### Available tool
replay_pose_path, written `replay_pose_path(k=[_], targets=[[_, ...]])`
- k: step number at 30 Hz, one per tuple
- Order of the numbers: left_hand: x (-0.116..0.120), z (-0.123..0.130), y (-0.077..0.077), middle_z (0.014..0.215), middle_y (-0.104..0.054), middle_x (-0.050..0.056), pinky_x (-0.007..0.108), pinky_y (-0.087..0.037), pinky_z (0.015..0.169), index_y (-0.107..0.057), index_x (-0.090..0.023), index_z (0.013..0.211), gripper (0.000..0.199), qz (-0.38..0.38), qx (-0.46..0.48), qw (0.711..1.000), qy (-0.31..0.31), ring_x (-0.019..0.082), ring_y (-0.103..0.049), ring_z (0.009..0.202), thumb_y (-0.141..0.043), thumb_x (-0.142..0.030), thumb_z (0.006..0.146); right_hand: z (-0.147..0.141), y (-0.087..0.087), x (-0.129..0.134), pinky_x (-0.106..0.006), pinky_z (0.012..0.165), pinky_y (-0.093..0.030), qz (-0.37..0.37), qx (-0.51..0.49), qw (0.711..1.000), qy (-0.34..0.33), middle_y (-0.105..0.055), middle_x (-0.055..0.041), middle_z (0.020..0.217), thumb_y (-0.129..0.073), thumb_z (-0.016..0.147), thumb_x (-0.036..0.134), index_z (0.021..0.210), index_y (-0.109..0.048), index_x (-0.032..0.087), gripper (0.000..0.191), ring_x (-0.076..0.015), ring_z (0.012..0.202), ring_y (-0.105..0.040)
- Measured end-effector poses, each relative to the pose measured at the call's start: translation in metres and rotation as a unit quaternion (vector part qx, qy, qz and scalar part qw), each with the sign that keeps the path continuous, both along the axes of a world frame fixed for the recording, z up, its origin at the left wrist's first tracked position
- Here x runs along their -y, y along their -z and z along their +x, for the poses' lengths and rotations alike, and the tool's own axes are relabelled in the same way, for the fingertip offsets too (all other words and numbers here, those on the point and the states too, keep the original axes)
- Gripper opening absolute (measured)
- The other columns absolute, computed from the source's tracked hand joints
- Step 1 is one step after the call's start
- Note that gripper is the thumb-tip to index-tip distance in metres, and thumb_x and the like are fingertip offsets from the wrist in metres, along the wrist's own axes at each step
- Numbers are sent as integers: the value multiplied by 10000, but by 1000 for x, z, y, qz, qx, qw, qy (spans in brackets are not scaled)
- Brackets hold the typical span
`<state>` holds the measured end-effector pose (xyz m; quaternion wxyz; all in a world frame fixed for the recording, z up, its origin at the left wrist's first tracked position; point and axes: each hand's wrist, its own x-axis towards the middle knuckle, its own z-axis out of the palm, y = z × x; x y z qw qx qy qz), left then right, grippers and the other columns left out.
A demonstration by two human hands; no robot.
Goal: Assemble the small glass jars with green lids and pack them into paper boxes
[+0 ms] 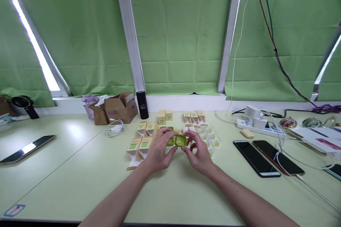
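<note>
Between my left hand (161, 149) and my right hand (198, 150) is a small green square case (181, 140), pinched at its sides by the fingertips of both. More green cases (170, 141) lie just behind my left fingers, partly hidden. To the left stand several small open cartons (134, 143) with green labels, their flaps folded out. Right of my right hand are several clear plastic pieces (213, 136) with yellow centres. A few more open cartons (194, 117) stand behind them, and closed small boxes (162, 117) stand farther back.
Phones (257, 158) and white cables lie on the right, near a power strip (261, 127). A black bottle (142, 105) and a cardboard box (121, 108) stand at the back left. A tablet-like device (28, 149) rests far left. Green blinds hang behind the table.
</note>
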<state>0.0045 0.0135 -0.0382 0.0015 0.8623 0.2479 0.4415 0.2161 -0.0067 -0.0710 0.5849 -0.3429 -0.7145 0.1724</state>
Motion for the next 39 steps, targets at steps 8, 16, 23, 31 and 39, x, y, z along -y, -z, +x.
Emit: replay_pose_path(k=[8,16,23,31,39], targets=[[-5,-1,4,1205,-707,157,538,-567,999,-614,-213,1371,413,32,20,999,-11,343,-563,1246,-681,-191,964,-1,-1,1,-297,630,-585,-23,-12,1000,-13,-708,-101,1241,-655,973,273,1357,-525,283,405,-206,895,-696],[-6,0,5,1163,-690,161,522,-575,964,-655,-201,1242,261,-18,23,999,-33,344,-588,1229,-653,-224,982,-2,-3,0,-281,646,-552,-85,-39,995,-41,-715,-63,1035,-607,1030,420,1250,-595,260,273,-201,870,-687],[0,2,1,1076,-623,118,456,-571,894,-633,-201,1020,130,-86,-3,995,-53,303,-615,1103,-632,-329,997,-1,-1,-3,-273,574,-475,-135,-18,989,-60,-635,14,757,-437,1100,555,1378,-561,257,426,-175,642,-613],[-2,1,2,1032,-613,94,448,-559,879,-630,-198,951,194,-122,-16,991,-57,281,-631,1036,-583,-372,1024,-3,0,-8,-270,544,-465,-174,-74,977,-97,-643,16,731,-491,1049,685,1223,-619,240,495,-158,581,-591],[-4,5,4,993,-625,66,403,-579,855,-670,-197,878,285,-186,40,981,-40,225,-662,940,-585,-408,1048,-4,-3,-6,-271,524,-465,-206,-114,966,-111,-681,10,756,-513,1036,675,1292,-605,243,510,-146,536,-582]])
